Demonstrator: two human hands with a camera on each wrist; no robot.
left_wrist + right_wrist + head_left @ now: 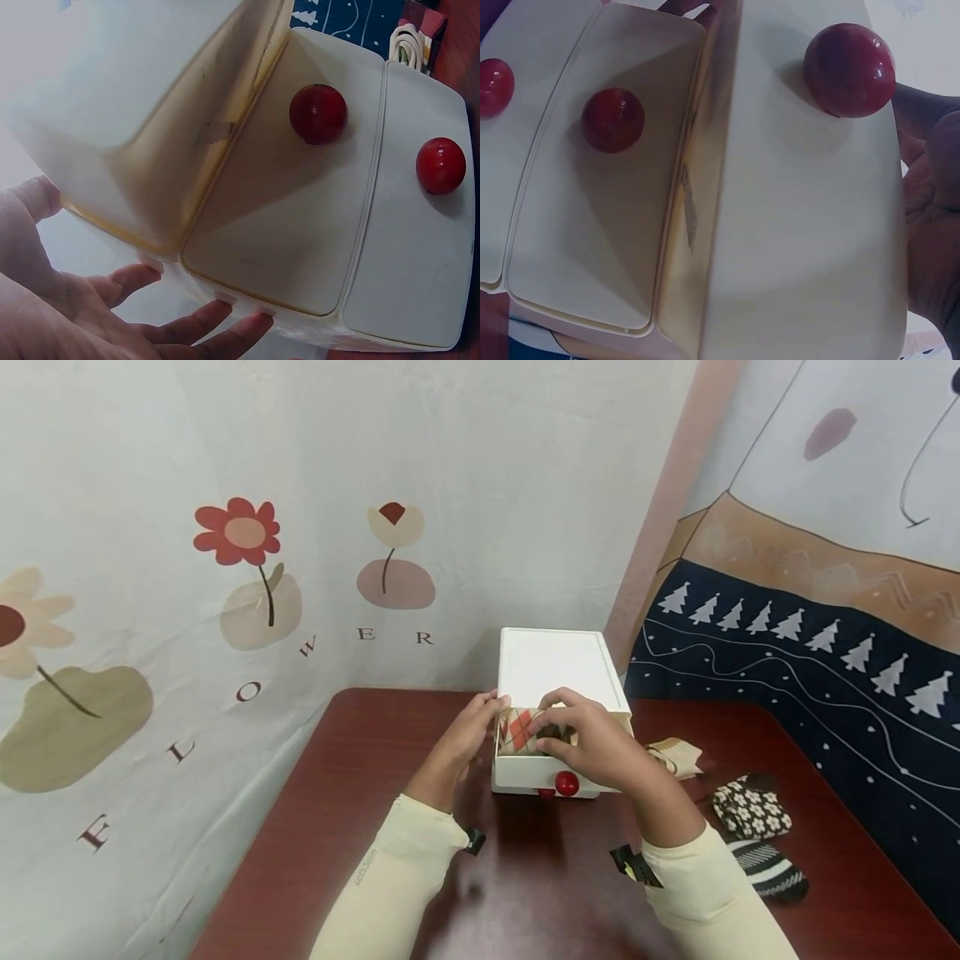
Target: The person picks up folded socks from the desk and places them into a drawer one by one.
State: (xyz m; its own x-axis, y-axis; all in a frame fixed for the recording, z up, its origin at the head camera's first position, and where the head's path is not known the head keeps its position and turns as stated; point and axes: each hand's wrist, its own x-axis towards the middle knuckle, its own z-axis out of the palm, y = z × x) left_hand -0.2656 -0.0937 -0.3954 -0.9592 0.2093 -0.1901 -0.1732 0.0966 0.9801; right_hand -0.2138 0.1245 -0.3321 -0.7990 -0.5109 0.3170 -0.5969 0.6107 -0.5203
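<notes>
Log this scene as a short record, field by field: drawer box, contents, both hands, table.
box: white drawer box, three drawers with red knobs
top drawer: pulled out
middle drawer: closed
bottom drawer: closed
contents: argyle cloth with orange diamonds; something dark beside it, unclear
left hand: beside the box's left side, fingers against it
right hand: over the open drawer, fingers reaching in; grip unclear
table: dark red
right of box: beige item, flower-patterned cloth, striped cloth
</notes>
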